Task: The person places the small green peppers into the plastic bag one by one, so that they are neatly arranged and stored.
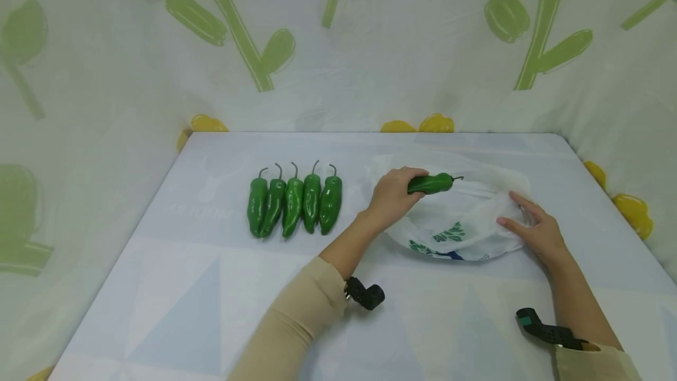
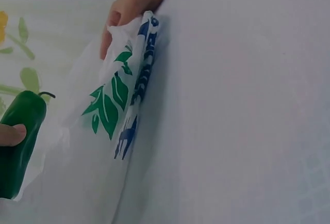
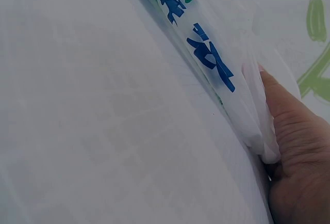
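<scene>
My left hand grips a green pepper above a white plastic bag. The pepper lies roughly level, its thin stem pointing right. In the left wrist view the thumb presses along the side of the pepper. My right hand holds the right side of the bag, thumb and forefinger spread apart. The right wrist view has the thumb against the bag's crumpled plastic; the other fingers are mostly hidden there. Green leaf and blue prints mark the bag's near side.
Several green peppers lie side by side in a row left of the bag, stems pointing away. They rest on a pale patterned table. A white sheet with green plant prints hangs behind the table.
</scene>
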Tool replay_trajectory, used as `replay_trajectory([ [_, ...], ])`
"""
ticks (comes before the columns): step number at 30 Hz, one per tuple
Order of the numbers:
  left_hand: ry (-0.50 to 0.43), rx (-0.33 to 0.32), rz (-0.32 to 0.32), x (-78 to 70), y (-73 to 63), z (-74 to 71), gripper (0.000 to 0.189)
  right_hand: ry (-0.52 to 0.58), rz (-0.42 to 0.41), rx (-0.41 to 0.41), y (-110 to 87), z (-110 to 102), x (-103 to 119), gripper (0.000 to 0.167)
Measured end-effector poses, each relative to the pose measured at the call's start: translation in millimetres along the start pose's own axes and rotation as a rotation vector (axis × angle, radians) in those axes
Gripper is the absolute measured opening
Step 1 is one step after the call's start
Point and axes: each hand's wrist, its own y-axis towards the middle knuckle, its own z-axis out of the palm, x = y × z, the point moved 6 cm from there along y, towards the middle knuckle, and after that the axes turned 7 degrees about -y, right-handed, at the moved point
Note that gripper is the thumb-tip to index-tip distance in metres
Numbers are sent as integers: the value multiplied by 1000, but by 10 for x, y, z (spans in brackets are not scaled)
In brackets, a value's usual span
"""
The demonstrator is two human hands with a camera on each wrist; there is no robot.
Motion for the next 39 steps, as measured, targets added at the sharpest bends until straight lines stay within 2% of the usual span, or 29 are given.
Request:
replay_trajectory([
  [5, 74, 27, -17, -75, 155, 77, 39, 4, 4, 1, -9, -4, -1, 80],
  [8, 107, 45, -58, -45, 256, 147, 39, 13, 6, 5, -10, 2, 2, 80],
  [12, 122, 54, -164, 18, 378, 258, 36, 16, 7, 7, -11, 6, 5, 80],
  [17, 131, 40, -316, 13, 467, 345, 34, 11, 1, 2, 1, -3, 2, 80],
  [21, 128, 14, -364, 66, 492, 410, 36, 17, -4, -1, 3, 8, 5, 79],
  [26, 117, -30, -352, 137, 510, 495, 39, 22, 2, 7, -9, 27, 0, 79],
  [31, 185, -24, -328, 143, 538, 560, 41, 41, -3, 3, -19, 27, 17, 79],
  [39, 153, -9, -284, 90, 521, 531, 45, 4, -15, -8, 3, -3, 21, 80],
])
